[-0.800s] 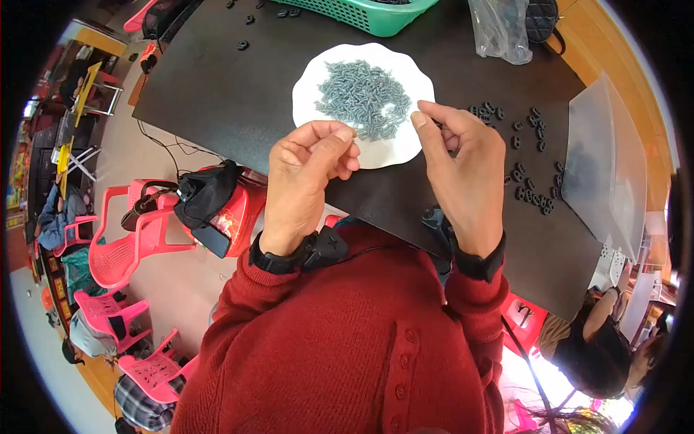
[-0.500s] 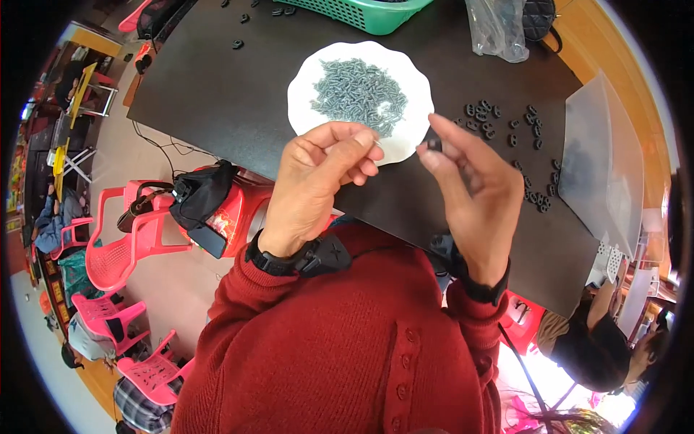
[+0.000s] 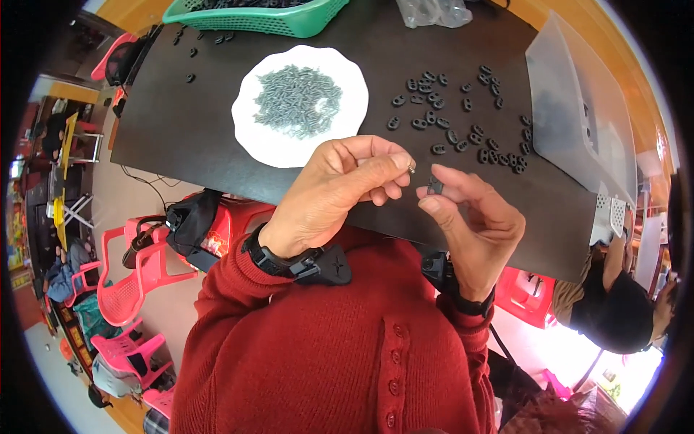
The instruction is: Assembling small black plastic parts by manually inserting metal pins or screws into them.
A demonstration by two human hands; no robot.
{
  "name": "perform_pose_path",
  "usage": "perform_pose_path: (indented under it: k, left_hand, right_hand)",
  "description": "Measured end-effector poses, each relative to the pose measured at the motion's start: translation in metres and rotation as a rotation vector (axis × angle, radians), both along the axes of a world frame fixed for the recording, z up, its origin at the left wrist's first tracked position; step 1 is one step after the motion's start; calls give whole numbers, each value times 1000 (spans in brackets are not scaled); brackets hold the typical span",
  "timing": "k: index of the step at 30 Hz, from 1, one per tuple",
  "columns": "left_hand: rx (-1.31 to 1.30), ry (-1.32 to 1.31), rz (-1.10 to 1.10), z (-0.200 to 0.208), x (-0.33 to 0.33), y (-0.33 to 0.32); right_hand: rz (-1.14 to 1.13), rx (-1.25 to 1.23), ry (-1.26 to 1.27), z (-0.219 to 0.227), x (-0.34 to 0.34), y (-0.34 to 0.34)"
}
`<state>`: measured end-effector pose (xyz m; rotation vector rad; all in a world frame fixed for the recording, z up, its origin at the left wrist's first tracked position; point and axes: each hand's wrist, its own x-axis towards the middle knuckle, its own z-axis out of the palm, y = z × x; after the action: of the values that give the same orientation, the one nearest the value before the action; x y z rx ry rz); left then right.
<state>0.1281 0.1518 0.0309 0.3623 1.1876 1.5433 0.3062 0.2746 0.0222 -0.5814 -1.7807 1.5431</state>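
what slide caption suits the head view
Left hand pinches a tiny part, right hand a black piece, near a plate.

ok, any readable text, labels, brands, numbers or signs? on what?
None readable.
Held black piece, white plate, green basket: no text discernible.
Left wrist device: emblem, no legible word.
Red patterned item: marks too small.
Far-left dark panels: marks too blurred.

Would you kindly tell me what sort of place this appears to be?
Probably an informal indoor workspace: a dark table holds a white plate of small grey pieces and loose black parts, with pink plastic chairs nearby.
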Motion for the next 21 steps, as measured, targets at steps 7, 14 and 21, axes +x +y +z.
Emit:
perform_pose_path:
  k: [7,14,21]
  left_hand:
    - [2,67,-68,9,37,33]
    - [1,119,-62,4,56,50]
    - [-11,107,-66,1,53,51]
  right_hand:
    - [-156,186,-78,7,35,21]
    - [-196,257,-68,9,45,33]
    - [-175,280,-87,10,46,37]
